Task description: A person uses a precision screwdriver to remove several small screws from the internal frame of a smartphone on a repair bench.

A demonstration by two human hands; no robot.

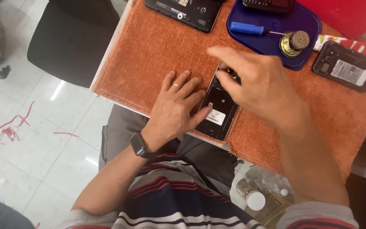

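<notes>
Head view: opened black phone (221, 108), back cover off, lies on orange cloth (149, 51) near front edge of table (106, 63). Left hand (176, 106) flat on the cloth, fingers spread, thumb pressed to phone's left edge. Right hand (259, 85) over phone's top end, fingertips pinched at something small there; what, cannot tell. Beyond: blue tray (272, 44) holding blue-handled screwdriver (247, 29); second opened phone (346, 65) at right
</notes>
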